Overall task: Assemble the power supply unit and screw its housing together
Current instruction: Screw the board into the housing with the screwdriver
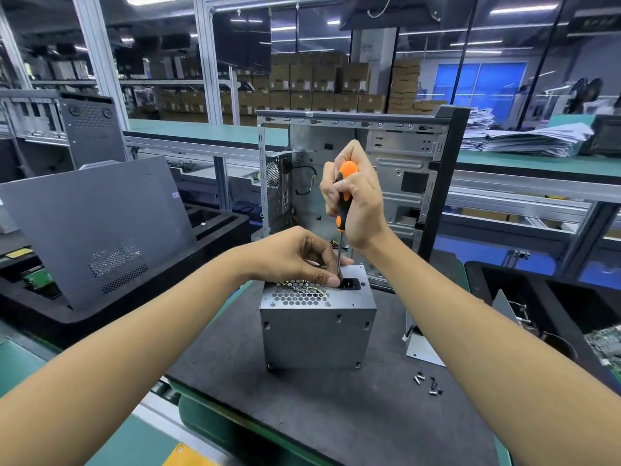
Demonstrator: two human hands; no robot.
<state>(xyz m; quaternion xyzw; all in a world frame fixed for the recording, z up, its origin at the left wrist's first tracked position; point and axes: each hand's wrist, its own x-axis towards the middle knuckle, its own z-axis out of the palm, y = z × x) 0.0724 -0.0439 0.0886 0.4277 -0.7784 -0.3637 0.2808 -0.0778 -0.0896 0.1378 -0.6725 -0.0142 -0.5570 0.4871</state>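
A grey metal power supply unit stands on end on the dark mat, its perforated face with the black power socket turned up. My right hand grips an orange-and-black screwdriver held upright, its shaft reaching down to the top face beside the socket. My left hand rests on the unit's top, thumb and fingers pinched around the shaft's tip. The tip and any screw under it are hidden by my fingers. Several loose screws lie on the mat to the right.
An open computer case stands upright right behind the unit. A grey side panel leans on a black foam tray at left. A small metal bracket lies right of the unit. Another black tray holds parts at right.
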